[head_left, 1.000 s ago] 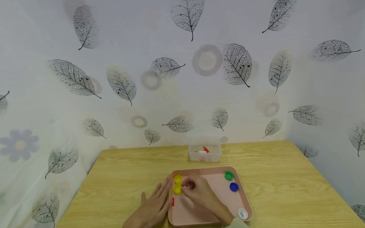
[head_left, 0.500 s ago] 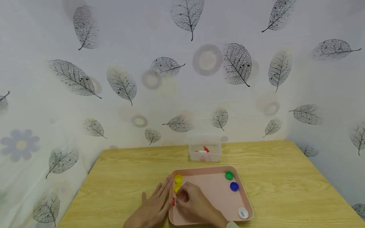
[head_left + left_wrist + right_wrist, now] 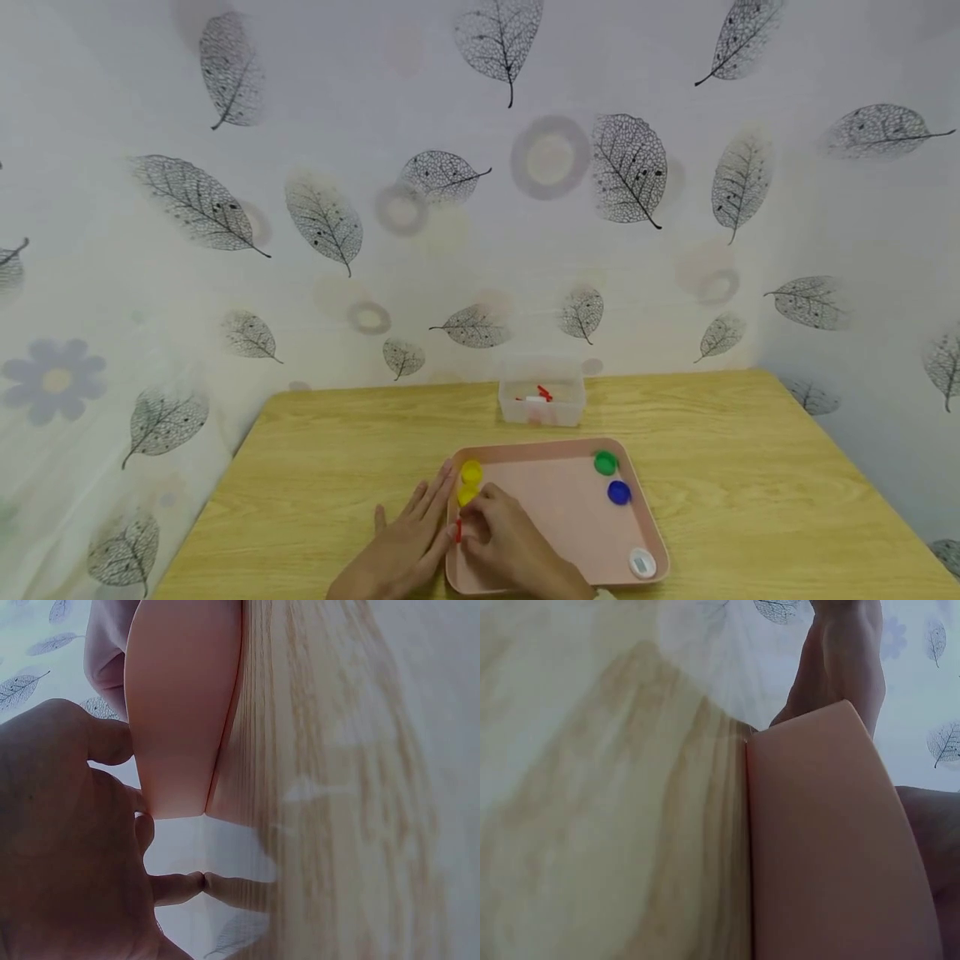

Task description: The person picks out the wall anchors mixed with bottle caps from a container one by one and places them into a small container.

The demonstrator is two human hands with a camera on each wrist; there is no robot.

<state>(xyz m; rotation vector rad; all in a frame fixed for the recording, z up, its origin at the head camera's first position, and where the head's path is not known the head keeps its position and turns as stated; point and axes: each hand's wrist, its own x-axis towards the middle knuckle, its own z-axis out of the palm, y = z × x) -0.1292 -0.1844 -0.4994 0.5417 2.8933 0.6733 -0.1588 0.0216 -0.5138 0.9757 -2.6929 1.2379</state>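
- A pale wall (image 3: pixel 480 208) printed with grey skeleton leaves and faded rings fills the far half of the head view and wraps round both sides of the room.
- A light wooden table (image 3: pixel 315 467) runs from that wall toward the camera.
- A pink tray (image 3: pixel 570 517) lies near the table's front edge. It holds two yellow caps (image 3: pixel 470 482) at its far left corner, a green cap (image 3: pixel 605 462) and a blue cap (image 3: pixel 618 492) on its right, and a white cap (image 3: pixel 642 564) at the near right corner.
- A clear plastic box (image 3: pixel 542 400) with small red and white pieces inside stands just beyond the tray.
- The right hand (image 3: pixel 506 542), a second ago by the yellow caps, has drawn nearer along the tray's left side. Its curled fingers now close round a small red piece (image 3: pixel 457 530) at the left rim, a sign the yellow pair is finished with and the red piece is in play.
- The left hand (image 3: pixel 408 546) has not moved. It lies flat on the table, fingers straight, against the tray's left rim, holding nothing.
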